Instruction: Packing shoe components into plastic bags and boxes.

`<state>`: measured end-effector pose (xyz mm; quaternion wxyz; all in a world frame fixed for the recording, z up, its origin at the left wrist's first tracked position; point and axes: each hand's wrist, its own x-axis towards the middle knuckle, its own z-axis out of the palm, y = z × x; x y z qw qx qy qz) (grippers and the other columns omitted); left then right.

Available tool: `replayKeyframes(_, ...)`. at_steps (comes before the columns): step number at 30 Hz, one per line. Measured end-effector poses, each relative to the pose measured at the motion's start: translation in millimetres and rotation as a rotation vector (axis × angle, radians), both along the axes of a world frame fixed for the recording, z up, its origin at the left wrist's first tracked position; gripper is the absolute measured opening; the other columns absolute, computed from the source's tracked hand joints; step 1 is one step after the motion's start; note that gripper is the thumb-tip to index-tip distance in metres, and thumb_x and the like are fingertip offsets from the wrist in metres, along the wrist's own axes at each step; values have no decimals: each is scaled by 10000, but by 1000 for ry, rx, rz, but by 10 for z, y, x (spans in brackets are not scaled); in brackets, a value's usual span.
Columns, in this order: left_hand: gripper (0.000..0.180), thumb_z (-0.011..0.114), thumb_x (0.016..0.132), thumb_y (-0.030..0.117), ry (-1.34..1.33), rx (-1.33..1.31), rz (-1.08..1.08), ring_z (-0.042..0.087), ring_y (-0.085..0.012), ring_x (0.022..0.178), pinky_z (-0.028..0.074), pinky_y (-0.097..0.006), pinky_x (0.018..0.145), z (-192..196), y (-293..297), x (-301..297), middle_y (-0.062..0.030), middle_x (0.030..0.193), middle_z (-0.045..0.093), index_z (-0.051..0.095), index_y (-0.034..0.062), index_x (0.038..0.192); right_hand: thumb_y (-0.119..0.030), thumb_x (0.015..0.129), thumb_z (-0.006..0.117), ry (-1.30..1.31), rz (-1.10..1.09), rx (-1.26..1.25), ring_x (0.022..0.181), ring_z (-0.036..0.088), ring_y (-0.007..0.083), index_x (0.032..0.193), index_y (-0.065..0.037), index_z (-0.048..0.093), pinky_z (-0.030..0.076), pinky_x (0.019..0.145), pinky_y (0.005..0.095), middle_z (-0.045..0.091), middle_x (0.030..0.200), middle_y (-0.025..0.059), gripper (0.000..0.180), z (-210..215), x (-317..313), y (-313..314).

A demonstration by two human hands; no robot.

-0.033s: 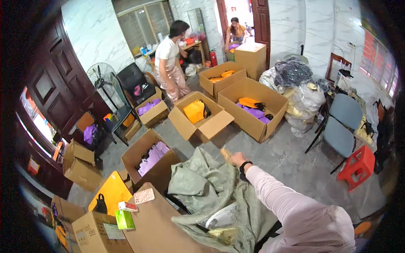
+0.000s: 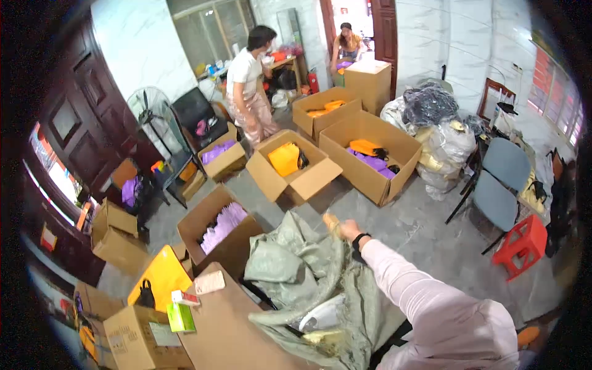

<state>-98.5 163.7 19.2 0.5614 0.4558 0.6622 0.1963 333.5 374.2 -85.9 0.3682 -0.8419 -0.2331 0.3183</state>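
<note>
My right hand (image 2: 349, 230) reaches forward in a pale pink sleeve with a black band at the wrist. Its fingers look closed around or against a small tan thing (image 2: 332, 223), too blurred to name. Just below and beside the hand lies a large crumpled grey-green woven sack (image 2: 274, 260). Its mouth gapes toward me, showing white and yellowish material (image 2: 324, 314) inside. Whether the hand also touches the sack's edge, I cannot tell. My left hand is out of view.
Cardboard boxes hold purple bundles (image 2: 223, 227) and orange bundles (image 2: 284, 159). A brown board (image 2: 225, 320) at front bears a phone and a green packet (image 2: 180, 319). Stuffed plastic bags (image 2: 444, 151), a grey chair (image 2: 502, 179) and a red stool (image 2: 524, 243) stand right. Two people work farther back.
The view has shifted very slightly. My right hand stays over the far edge of the sack, with no clear change in its hold.
</note>
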Motion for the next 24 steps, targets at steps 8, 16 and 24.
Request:
replayKeyframes(8, 450, 468, 869, 204, 55, -195, 11, 474, -267, 1008, 419, -345, 821, -153, -706, -4, -159, 1191, 444, 405, -11, 1259, -145, 764, 577, 338, 75, 450, 767, 532, 183, 887, 92, 566, 414, 671, 320, 589, 806, 99, 267, -904, 637, -580)
replayKeyframes(16, 353, 428, 903, 253, 340, 25, -93, 538, -279, 867, 441, -391, 788, -547, -230, -497, -162, 993, 568, 520, -32, 1089, -177, 787, 535, 533, -170, 325, 919, 473, 180, 951, 82, 545, 357, 789, 329, 532, 1020, 107, 307, -453, 890, -329)
replayKeyframes(24, 541, 448, 927, 307, 96, 84, 181, 457, -295, 1130, 346, -354, 949, -780, 778, -241, -212, 1268, 445, 323, -77, 1287, -158, 794, 513, 487, -91, 246, 737, 477, 196, 871, 44, 565, 375, 670, 362, 552, 813, 86, 222, -501, 380, 36)
